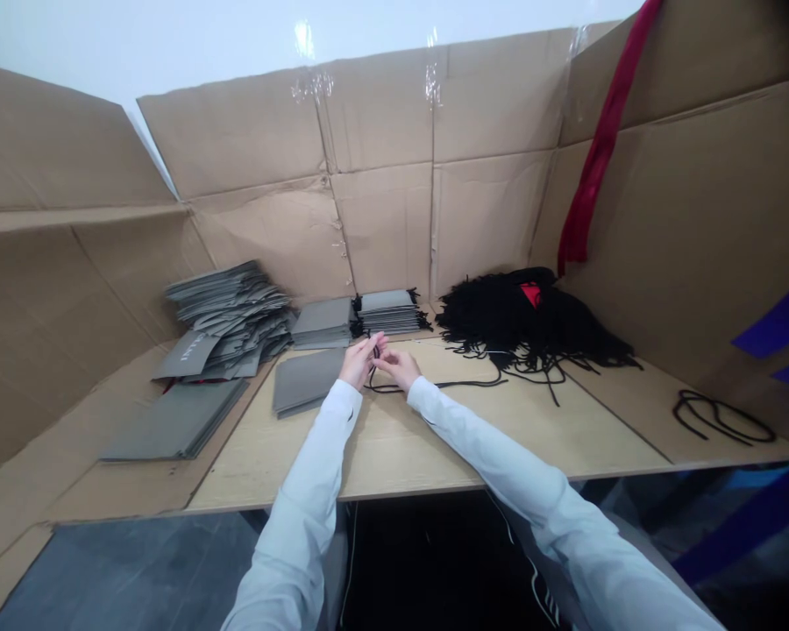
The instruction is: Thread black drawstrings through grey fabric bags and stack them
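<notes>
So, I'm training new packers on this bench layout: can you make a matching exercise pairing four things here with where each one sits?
Things:
1. Red strip
2. Black cords
3. Grey bags
4. Cord loop

Places:
A. Fanned pile on the left
B. Lying alone on the far right
C. Hanging down the cardboard wall
D. Tangled heap at the back

Pairs: 1-C, 2-D, 3-A, 4-B
</notes>
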Action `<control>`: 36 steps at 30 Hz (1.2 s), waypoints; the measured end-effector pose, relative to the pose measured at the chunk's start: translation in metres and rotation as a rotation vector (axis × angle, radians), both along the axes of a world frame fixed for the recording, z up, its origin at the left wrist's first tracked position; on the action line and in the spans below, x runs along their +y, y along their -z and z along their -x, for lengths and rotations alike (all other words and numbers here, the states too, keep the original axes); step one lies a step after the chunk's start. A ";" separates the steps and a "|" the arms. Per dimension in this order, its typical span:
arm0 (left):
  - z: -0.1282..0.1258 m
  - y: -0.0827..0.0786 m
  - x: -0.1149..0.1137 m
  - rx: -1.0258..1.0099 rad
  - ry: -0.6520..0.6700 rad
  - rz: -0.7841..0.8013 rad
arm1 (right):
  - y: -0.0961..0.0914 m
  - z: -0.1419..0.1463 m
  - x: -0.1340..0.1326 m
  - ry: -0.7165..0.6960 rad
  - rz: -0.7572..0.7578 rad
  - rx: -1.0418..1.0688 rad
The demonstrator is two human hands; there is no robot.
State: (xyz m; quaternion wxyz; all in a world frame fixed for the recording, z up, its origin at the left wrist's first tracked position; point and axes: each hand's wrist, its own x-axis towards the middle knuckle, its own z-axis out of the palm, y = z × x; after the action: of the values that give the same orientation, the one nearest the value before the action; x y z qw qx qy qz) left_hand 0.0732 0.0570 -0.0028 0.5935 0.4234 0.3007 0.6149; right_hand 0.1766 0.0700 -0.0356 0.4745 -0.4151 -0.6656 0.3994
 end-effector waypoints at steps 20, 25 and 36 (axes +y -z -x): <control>0.000 0.005 0.001 0.061 0.111 0.029 | -0.001 -0.004 -0.003 0.099 -0.013 -0.144; 0.000 0.008 0.003 0.086 0.105 0.016 | 0.000 -0.005 -0.002 0.111 -0.037 -0.160; -0.003 0.008 0.003 0.079 0.076 -0.009 | -0.008 0.004 -0.012 0.187 -0.092 -0.167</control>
State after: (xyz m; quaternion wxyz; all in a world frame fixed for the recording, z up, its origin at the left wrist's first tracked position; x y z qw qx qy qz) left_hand 0.0758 0.0601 -0.0104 0.6023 0.4610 0.3047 0.5760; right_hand 0.1725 0.0583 -0.0280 0.4714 -0.4850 -0.6786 0.2865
